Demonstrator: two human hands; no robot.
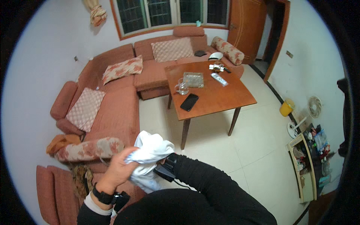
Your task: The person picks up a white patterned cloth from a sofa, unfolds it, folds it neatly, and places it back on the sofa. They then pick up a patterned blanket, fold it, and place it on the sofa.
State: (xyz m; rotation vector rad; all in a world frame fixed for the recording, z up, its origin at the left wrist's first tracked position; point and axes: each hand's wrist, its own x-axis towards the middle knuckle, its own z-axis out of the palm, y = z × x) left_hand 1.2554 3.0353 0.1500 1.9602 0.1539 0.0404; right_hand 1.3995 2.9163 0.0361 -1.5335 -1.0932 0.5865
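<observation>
A crumpled white cloth (153, 146) with pale blue patches, perhaps a garment, is bunched up in front of my body. My left hand (119, 170) grips its left side, with the thumb toward me and the fingers behind the fabric. The cloth covers nearly all of my right hand (162, 161), so its fingers are hidden; only a little skin shows by the cuff. Black straps with small devices sit on both wrists, and a thin cable runs from the device (165, 172) on the right one.
A wooden table (219, 98) ahead bears a phone (189, 102), glass mug (183, 87), glass ashtray (193, 80) and remote control (219, 79). A reddish sectional sofa (115, 104) with cushions runs along the left and back. Right are a fan (314, 107), yellow bin (286, 108) and low cabinet (308, 185).
</observation>
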